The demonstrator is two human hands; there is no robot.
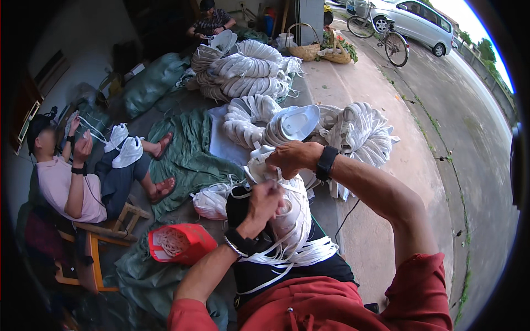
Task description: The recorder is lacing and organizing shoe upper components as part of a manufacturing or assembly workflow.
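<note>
A white shoe upper [288,223] rests on my lap with white laces about it. My left hand [265,203], blurred by motion, is curled closed beside its opening; what its fingers pinch cannot be made out. Above it, my right hand [295,157] is bent at the wrist with fingers closed and pointing down. Whatever it grips is hidden, though a white upper [257,165] lies right next to it. A bundle of loose white shoelaces [314,252] hangs across my thighs.
Ahead lie rings of stacked white uppers [248,66] and another ring [367,132]. A red bag of laces [182,243] stands at left, near a wooden stool [99,259]. One co-worker [72,182] sits left holding laces; another person [212,22] sits far back.
</note>
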